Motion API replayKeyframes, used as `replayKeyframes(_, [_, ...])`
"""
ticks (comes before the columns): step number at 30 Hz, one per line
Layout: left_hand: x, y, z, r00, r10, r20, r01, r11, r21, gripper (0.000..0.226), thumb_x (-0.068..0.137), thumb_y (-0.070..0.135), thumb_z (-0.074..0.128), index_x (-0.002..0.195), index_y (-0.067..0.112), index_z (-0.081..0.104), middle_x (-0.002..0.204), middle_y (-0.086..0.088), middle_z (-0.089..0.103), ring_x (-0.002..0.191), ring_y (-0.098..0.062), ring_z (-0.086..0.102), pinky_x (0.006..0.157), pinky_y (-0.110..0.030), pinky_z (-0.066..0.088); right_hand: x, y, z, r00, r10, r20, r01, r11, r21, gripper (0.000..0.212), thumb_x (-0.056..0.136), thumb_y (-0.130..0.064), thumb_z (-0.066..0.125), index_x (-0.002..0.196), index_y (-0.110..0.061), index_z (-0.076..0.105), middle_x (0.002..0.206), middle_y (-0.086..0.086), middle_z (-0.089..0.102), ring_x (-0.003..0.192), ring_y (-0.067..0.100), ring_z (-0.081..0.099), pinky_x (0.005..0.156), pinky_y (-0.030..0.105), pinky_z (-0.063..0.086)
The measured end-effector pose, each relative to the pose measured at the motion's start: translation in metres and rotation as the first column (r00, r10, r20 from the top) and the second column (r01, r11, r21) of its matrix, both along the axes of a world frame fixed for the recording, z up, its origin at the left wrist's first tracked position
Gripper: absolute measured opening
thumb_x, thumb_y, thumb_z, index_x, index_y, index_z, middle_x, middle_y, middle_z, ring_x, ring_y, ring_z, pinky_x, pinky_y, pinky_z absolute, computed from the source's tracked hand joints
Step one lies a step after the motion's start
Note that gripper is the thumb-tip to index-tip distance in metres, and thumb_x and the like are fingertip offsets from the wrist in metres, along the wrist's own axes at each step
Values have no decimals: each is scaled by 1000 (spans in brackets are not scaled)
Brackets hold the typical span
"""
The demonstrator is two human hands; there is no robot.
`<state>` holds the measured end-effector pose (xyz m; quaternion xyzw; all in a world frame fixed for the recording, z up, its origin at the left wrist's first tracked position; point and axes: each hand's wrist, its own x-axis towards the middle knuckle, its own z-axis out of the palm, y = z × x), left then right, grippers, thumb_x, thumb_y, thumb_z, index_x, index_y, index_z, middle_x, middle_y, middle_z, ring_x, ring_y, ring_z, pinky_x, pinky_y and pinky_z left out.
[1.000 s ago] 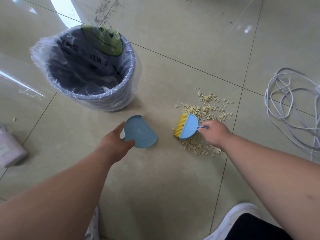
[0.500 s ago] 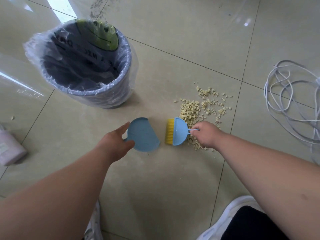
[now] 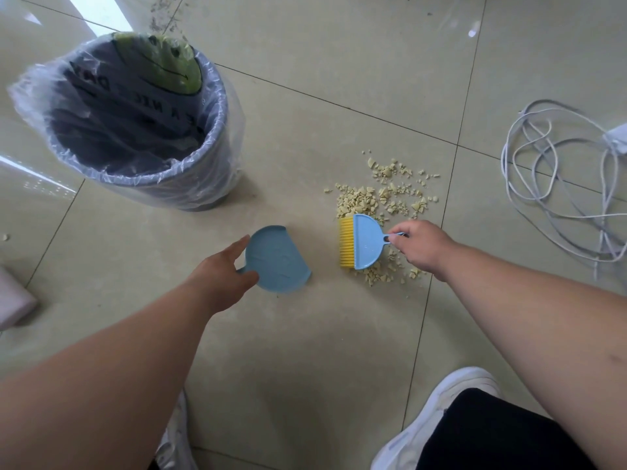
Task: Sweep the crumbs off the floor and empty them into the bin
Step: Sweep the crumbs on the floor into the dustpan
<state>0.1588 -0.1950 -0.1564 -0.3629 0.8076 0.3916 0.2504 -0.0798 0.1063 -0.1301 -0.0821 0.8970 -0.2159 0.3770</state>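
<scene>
Pale yellow crumbs (image 3: 383, 195) lie scattered on the beige tiled floor right of centre. My right hand (image 3: 422, 245) grips the thin handle of a small blue brush (image 3: 364, 240) with yellow bristles pointing left, lying over the crumbs' near edge. My left hand (image 3: 222, 278) holds a blue dustpan (image 3: 276, 259) flat on the floor, its open edge facing the brush a short gap away. The dustpan looks empty. A grey bin (image 3: 210, 130) lined with clear plastic stands at the upper left.
A tangle of white cable (image 3: 556, 184) lies on the floor at the right. My white shoe (image 3: 437, 412) is at the bottom right, another shoe (image 3: 176, 442) at the bottom left. A pale pink object (image 3: 13, 300) sits at the left edge.
The brush swept left toward the dustpan, then drew back slightly; its bristles now face straight left. The left hand and dustpan stayed nearly still.
</scene>
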Motion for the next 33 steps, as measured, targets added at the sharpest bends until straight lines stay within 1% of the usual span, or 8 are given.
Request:
replayKeyframes(3, [-3, 6, 0, 1000, -1, 9, 1, 1000, -24, 86, 86, 40, 63, 163, 48, 25, 114, -15, 73, 85, -27, 63, 84, -37, 56, 3, 0, -2, 1000, 22, -15, -22, 999, -24, 15, 101, -27, 58, 100, -26, 73, 74, -2, 60, 58, 14, 49, 53, 25, 35])
replayKeyframes(7, [-4, 21, 4, 999, 8, 33, -7, 1000, -30, 87, 87, 38, 63, 165, 44, 24, 99, -5, 68, 91, -27, 66, 81, -32, 53, 6, 2, 2, 986, 161, -36, -160, 987, 29, 17, 100, -27, 60, 104, -21, 75, 82, 3, 67, 66, 19, 57, 57, 25, 41])
replayKeyframes(10, [-5, 33, 10, 999, -1, 43, 2, 1000, -24, 88, 86, 35, 65, 165, 43, 25, 100, -5, 69, 87, -26, 68, 79, -33, 55, 13, 6, 4, 958, 285, -9, -283, 955, 82, 20, 99, -29, 61, 110, -21, 75, 100, 9, 72, 84, 25, 65, 73, 30, 52])
replayKeyframes(13, [-2, 42, 13, 999, -12, 37, 12, 1000, -9, 88, 87, 30, 67, 165, 39, 27, 103, -8, 69, 85, -25, 67, 77, -33, 54, 21, 10, 1, 942, 337, -1, -334, 934, 130, 20, 99, -30, 62, 111, -20, 74, 105, 10, 72, 88, 25, 65, 75, 31, 51])
replayKeyframes(18, [4, 46, 14, 996, -65, 66, 66, 998, -11, 91, 88, 30, 67, 167, 38, 23, 112, -14, 72, 84, -26, 64, 74, -29, 48, 23, 15, -1, 945, 307, -110, -281, 938, 201, 19, 99, -29, 58, 110, -22, 72, 105, 6, 68, 88, 26, 64, 77, 33, 53])
replayKeyframes(22, [5, 44, 10, 996, -48, 74, 48, 999, 1, 91, 87, 32, 67, 166, 41, 23, 99, -8, 66, 81, -26, 66, 70, -30, 49, 10, 18, 5, 947, 248, -202, -195, 948, 250, 15, 96, -30, 54, 101, -28, 69, 98, 2, 66, 85, 26, 63, 76, 34, 56])
replayKeyframes(26, [2, 42, 10, 995, -67, 70, 67, 998, 0, 89, 87, 32, 66, 165, 42, 24, 94, -6, 67, 82, -26, 66, 71, -30, 49, -1, 21, 10, 943, 236, -235, -170, 947, 271, 17, 97, -29, 52, 105, -28, 68, 96, 1, 61, 84, 26, 61, 76, 34, 55])
replayKeyframes(33, [-1, 39, 7, 995, -86, 54, 85, 996, 13, 89, 88, 32, 66, 166, 41, 23, 100, -9, 66, 84, -27, 63, 73, -30, 49, -2, 24, 17, 934, 343, -103, -320, 929, 186, 15, 98, -30, 63, 109, -26, 73, 107, 4, 66, 91, 23, 64, 78, 30, 50])
